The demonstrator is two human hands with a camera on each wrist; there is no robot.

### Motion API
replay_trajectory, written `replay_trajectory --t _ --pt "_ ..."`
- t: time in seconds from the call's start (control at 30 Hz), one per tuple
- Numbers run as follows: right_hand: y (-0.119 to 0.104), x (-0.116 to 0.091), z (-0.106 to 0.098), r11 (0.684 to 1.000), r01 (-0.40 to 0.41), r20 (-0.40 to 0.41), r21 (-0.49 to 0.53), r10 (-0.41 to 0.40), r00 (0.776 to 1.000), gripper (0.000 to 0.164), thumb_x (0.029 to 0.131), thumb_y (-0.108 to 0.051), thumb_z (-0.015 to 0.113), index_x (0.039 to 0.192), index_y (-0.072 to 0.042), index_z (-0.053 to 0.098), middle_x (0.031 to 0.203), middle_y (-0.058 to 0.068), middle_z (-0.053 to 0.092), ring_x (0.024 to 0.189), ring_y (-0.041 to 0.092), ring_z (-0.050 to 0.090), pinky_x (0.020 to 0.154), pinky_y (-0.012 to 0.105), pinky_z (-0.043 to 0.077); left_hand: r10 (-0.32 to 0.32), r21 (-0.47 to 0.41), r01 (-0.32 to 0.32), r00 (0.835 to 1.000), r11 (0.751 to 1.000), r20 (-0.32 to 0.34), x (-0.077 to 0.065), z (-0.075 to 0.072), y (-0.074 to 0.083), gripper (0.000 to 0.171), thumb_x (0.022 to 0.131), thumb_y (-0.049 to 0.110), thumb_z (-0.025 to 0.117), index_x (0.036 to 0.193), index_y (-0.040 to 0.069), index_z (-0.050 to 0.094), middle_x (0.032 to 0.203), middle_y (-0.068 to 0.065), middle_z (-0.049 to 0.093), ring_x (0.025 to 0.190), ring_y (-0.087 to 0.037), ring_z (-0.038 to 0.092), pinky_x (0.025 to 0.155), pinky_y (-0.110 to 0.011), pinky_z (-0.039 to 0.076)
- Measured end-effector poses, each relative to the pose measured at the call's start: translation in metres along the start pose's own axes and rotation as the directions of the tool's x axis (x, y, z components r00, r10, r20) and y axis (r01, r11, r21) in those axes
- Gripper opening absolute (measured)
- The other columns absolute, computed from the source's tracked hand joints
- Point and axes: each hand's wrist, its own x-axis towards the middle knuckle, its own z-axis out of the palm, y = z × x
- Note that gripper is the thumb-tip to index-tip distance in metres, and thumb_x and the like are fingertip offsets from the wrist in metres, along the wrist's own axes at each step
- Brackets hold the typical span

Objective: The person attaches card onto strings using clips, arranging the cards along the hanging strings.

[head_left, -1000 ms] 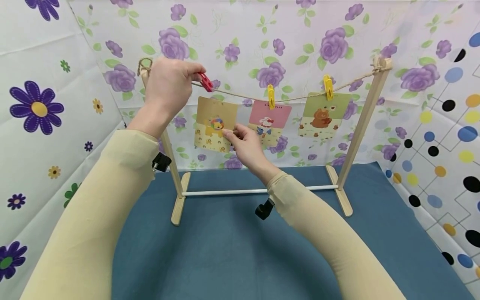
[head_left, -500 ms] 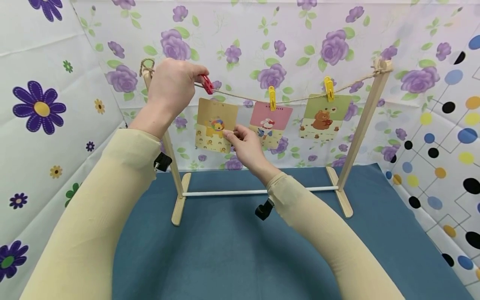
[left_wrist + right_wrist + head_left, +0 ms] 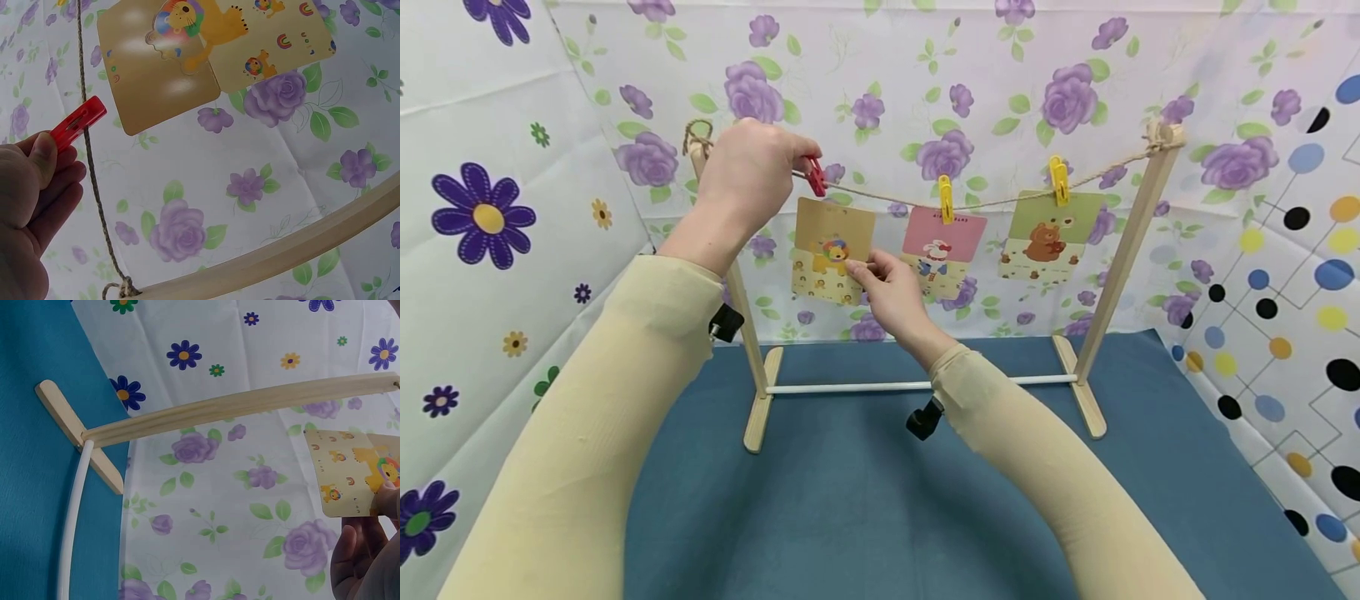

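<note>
My left hand pinches a red clothespin between thumb and fingers, near the left end of a twine line. In the left wrist view the tip of the clothespin overlaps the twine, apart from the card. With thumb and fingertips my right hand grips the right edge of a tan card with a lion, held just below the line. The lion card also shows in the right wrist view, the thumb on its face.
Two yellow clothespins hold a pink rabbit card and a green bear card on the line. The twine is tied to two wooden posts, joined low down by a white rod. A blue cloth covers the table; flowered sheets hang behind.
The red clothespin has tilted slightly more upright in my left hand. My right hand and the lion card stay almost where they were; the head view has shifted a little.
</note>
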Motion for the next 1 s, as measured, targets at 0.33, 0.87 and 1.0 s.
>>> replay_trajectory --t 0.33,0.87,1.0 --pt "0.0009 0.0009 0.0022 1.0 -0.004 -0.004 -0.002 0.004 1.0 0.025 0.111 -0.03 0.064 0.122 -0.012 0.076 0.105 0.006 0.073 0.088 0.024 0.06 0.072 0.032 0.047 -0.01 0.035 0.007 0.995 0.999 0.096 -0.0001 -0.0025 0.0011 0.05 0.1 -0.018 0.049 0.13 0.008 0.078 0.117 -0.012 0.079 0.109 -0.036 0.075 0.082 -0.049 0.062" --pt "0.001 0.0009 0.0048 1.0 0.007 -0.012 -0.018 -0.007 1.0 0.024 0.111 -0.029 0.063 0.123 -0.012 0.077 0.105 0.005 0.074 0.078 0.017 0.055 0.066 0.03 0.044 0.008 0.029 -0.012 0.992 1.0 0.127 -0.0018 0.0004 -0.0002 0.049 0.102 -0.016 0.048 0.13 0.01 0.079 0.118 -0.011 0.079 0.111 -0.036 0.074 0.087 -0.05 0.061" --pt "-0.0002 0.0003 0.006 1.0 0.013 -0.017 -0.017 -0.014 1.0 0.026 0.111 -0.031 0.064 0.124 -0.013 0.076 0.105 0.004 0.074 0.074 0.018 0.054 0.062 0.03 0.042 0.024 0.042 -0.029 0.991 0.999 0.131 -0.0019 0.0004 -0.0009 0.05 0.1 -0.018 0.049 0.128 0.01 0.08 0.117 -0.011 0.079 0.109 -0.037 0.074 0.084 -0.05 0.061"
